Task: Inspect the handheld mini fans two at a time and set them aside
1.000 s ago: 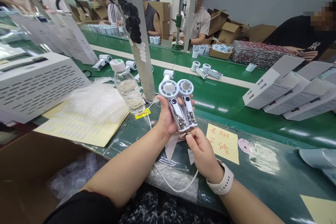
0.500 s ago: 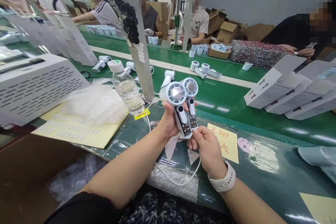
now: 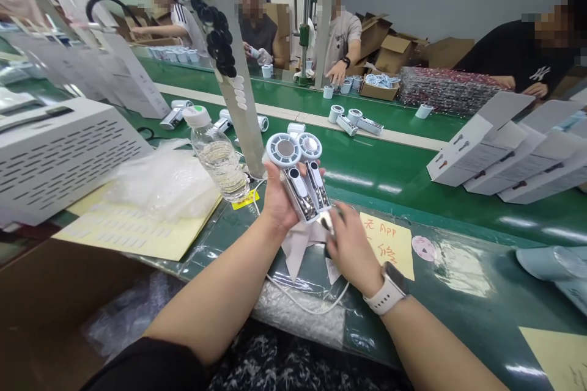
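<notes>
Two pale-blue handheld fans, a left fan (image 3: 300, 189) and a right fan (image 3: 316, 180), lie side by side in my left hand (image 3: 279, 204). My fingers close round them from behind, thumb at the left fan's head. Both round heads point away from me, and their opened handles bare small circuit parts. At the lower handle ends is my right hand (image 3: 351, 244), its curled fingers smeared by motion. A white cable (image 3: 307, 310) loops over the bench up to this hand; its end is hidden. Pale cut pieces (image 3: 293, 253) lie below the fans.
A water bottle (image 3: 217, 156) stands left of the fans beside a metal post (image 3: 247, 128). A slotted white box (image 3: 92, 156) is at far left. More fans (image 3: 343, 122) lie on the green belt (image 3: 394, 171). White cartons (image 3: 477, 146) stand right; co-workers sit across.
The fans have shifted slightly left and up in my left hand. My right hand has turned and moved at the handle ends. Lights on the fan boards look dimmer. A co-worker opposite reaches down.
</notes>
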`<state>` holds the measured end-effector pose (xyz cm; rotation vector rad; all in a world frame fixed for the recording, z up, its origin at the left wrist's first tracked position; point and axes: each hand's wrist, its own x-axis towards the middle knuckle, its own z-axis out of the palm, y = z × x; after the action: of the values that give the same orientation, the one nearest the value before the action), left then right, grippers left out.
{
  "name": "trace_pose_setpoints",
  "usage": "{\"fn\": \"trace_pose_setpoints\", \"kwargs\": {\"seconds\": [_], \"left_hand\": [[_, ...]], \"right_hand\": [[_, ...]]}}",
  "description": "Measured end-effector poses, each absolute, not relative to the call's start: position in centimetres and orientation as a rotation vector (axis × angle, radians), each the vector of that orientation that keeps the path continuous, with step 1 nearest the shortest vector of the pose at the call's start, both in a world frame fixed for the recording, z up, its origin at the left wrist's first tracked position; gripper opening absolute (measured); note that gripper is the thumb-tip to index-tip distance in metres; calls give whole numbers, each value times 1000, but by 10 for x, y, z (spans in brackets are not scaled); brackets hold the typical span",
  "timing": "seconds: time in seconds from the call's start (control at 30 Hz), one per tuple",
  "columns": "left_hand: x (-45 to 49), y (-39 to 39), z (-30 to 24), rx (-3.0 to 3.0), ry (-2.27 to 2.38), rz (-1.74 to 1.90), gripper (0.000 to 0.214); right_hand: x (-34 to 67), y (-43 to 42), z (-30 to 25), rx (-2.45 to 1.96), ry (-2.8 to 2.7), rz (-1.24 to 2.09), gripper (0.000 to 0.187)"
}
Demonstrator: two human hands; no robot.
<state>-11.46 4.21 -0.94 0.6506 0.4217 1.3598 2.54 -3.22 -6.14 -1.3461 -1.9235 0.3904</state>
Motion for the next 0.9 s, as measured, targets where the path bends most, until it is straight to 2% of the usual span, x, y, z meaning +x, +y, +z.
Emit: {"fn": "trace_pose_setpoints", "kwargs": {"seconds": [0.07,0.13,0.33,0.4,0.5,0.63,0.67,0.8,0.9], "left_hand": [[-112,38,-10,698,335,1232,70],[-110,34,-11,748,268,1104,71],[-106,31,-19,790,221,958,73],[-103,29,-24,812,219,873,74],[-94,22,-31,851,202,708,77],[-84,12,-35,876,194,615,77],[-83,11,-35,863,194,615,77],[-83,9,-36,812,186,606,77],[-85,11,-36,828,175,577,77]], "right_hand": [[18,-29,-67,-1274,-2046,379,36],[19,-25,-68,-1209,-2000,443,28],[69,-12,-48,-1219,-1365,494,11],[78,-12,-38,-1101,-1163,615,6],[77,-17,-30,-928,-1025,903,18],[71,-20,-31,-930,-1070,1114,57],[70,-21,-32,-944,-1090,1121,59],[66,-24,-31,-974,-1094,1070,45],[64,-24,-26,-981,-1099,1005,43]]}}
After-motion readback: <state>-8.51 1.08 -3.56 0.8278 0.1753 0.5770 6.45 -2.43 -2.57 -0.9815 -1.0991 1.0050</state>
